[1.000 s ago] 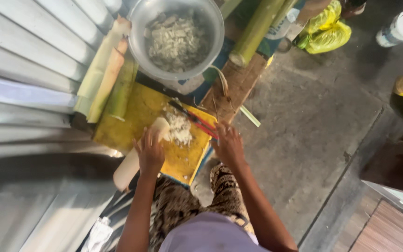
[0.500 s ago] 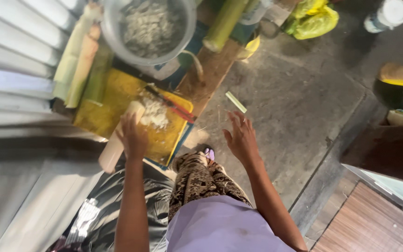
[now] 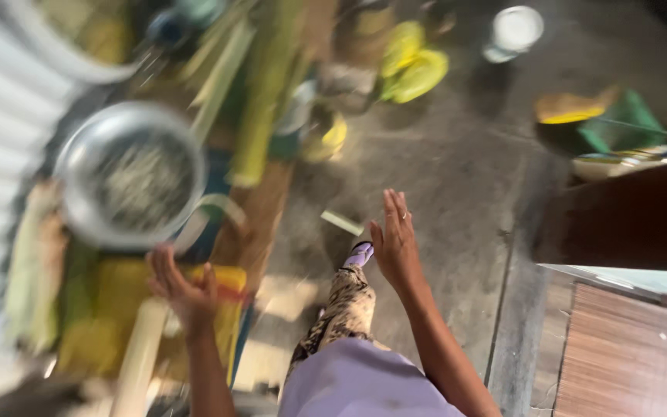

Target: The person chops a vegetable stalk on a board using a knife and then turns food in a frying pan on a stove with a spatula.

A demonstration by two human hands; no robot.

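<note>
While the picture smears with motion, the left hand [image 3: 183, 287] hovers palm-up, fingers loosely curled and pinching nothing, right over the yellow cutting board [image 3: 121, 309]. Just below it lies a pale peeled stalk [image 3: 140, 355], its long axis running from the bottom edge up toward the hand, tilted slightly right; whether the hand touches its upper end is too blurred to tell. Over on the other side, the right hand [image 3: 395, 243] is out in the air above the concrete floor [image 3: 457, 177], fingers spread and straight, pointing up and away from the body, gripping nothing. Outward now: a metal bowl [image 3: 129, 176] of chopped pale bits sits just beyond the board. Long green stalks [image 3: 265, 100] point away past the bowl. A small pale sliver [image 3: 342, 222] lies on the floor near the right hand.
</note>
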